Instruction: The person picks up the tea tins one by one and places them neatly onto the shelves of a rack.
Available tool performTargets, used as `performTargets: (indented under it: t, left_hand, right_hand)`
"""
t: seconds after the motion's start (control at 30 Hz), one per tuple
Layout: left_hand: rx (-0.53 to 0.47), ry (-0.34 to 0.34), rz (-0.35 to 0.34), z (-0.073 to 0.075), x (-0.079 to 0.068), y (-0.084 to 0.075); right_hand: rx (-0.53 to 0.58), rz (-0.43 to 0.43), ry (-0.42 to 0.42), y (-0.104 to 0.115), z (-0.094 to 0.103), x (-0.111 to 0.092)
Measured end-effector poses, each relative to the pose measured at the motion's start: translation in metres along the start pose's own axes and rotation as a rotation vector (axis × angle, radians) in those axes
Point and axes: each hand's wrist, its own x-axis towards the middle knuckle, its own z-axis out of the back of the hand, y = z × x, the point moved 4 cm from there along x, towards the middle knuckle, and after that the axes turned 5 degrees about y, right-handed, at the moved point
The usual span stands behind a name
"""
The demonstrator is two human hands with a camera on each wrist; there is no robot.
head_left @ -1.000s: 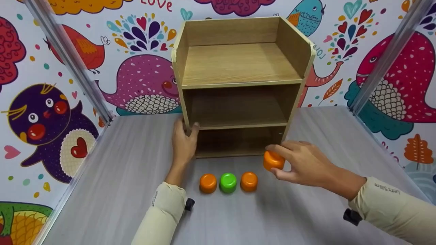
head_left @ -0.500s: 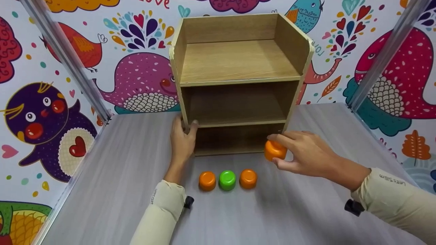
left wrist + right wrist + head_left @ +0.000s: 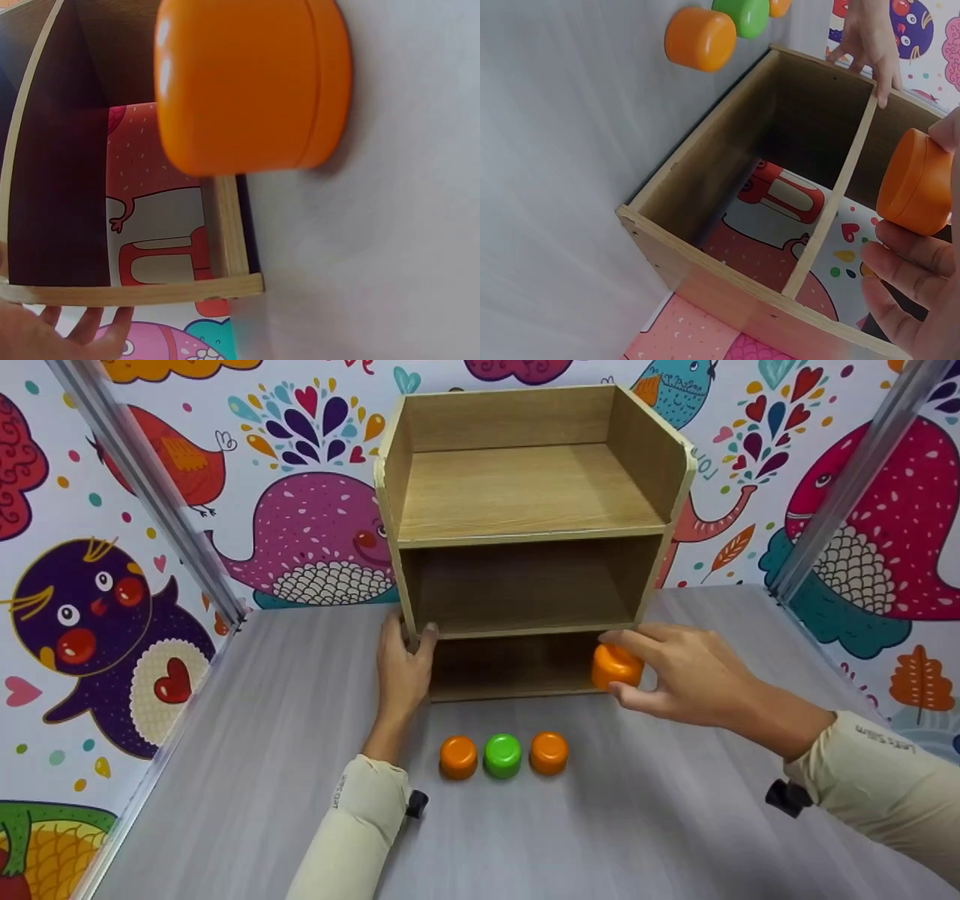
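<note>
A small wooden shelf unit (image 3: 525,495) stands upright on the table, with a top tray and two compartments below. My left hand (image 3: 405,671) grips its left side panel, thumb at the front edge and fingers behind the panel (image 3: 135,294). With thumb and fingers, my right hand (image 3: 690,675) pinches an orange rounded cylinder (image 3: 616,666), held off the table before the lower right front of the shelf. In front stand an orange cylinder (image 3: 458,757), a green cylinder (image 3: 502,756) and another orange cylinder (image 3: 549,754) in a row.
The grey table (image 3: 300,780) runs up to printed cartoon walls (image 3: 315,405). Metal corner posts rise at the left (image 3: 150,495) and right (image 3: 847,487). The right wrist view shows the wall print through the shelf's back, beyond the shelf divider (image 3: 832,202).
My right hand has moved up and slightly right in the head view, carrying the orange cylinder toward the shelf. The left hand keeps its grip; the row of cylinders stays put.
</note>
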Motion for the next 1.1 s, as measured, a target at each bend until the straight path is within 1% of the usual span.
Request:
performTargets:
  t: [0.23, 0.33, 0.67, 0.9, 1.1]
  left_hand:
    - [-0.002, -0.003, -0.015, 0.0, 0.0, -0.001]
    - [-0.003, -0.001, -0.019, -0.001, 0.0, -0.001]
    - [0.004, 0.008, -0.012, 0.0, 0.0, -0.001]
    - [-0.001, 0.0, -0.029, 0.002, 0.002, -0.002]
    - [0.001, 0.008, -0.019, 0.003, 0.002, 0.001]
  right_hand:
    - [0.03, -0.051, 0.024, -0.006, 0.007, 0.006]
    - [0.037, -0.06, 0.023, -0.008, 0.011, 0.007]
    - [0.028, -0.066, -0.013, -0.012, 0.026, 0.013]
    - [0.015, -0.097, -0.028, -0.013, 0.039, 0.021]
    - [0.015, -0.124, -0.044, -0.018, 0.049, 0.027]
